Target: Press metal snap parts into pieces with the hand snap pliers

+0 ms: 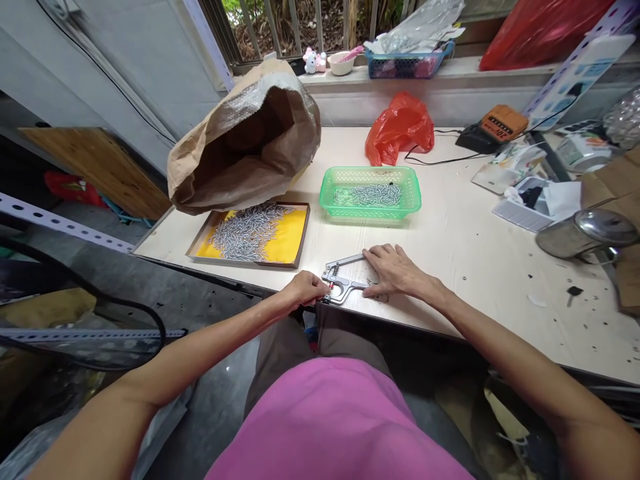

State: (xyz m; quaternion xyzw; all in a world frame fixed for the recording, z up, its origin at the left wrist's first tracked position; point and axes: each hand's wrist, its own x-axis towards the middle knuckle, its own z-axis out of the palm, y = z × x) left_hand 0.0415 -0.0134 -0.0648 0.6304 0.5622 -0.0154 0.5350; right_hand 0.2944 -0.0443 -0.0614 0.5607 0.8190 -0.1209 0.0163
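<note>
Near the table's front edge lies a pair of silver hand-press pliers [345, 281] with a C-shaped jaw, a coil spring and spread handles. My right hand [393, 270] grips the handles, thumb on the lower one and fingers over the upper one. At the jaw, my left hand [306, 289] is closed in a pinch beside a small red part; what the fingertips hold is too small to make out. A shallow tray [303, 233] with a yellow bottom holds a pile of small silver metal pins. Behind the pliers stands a green plastic basket [370, 212] with more such pins inside.
A large open brown paper bag [245, 140] leans over the tray. Farther back are a red plastic bag [400, 130] and an orange-black battery charger [493, 129] with a cable. A metal mug [585, 233] and a white box [525, 208] stand at the right.
</note>
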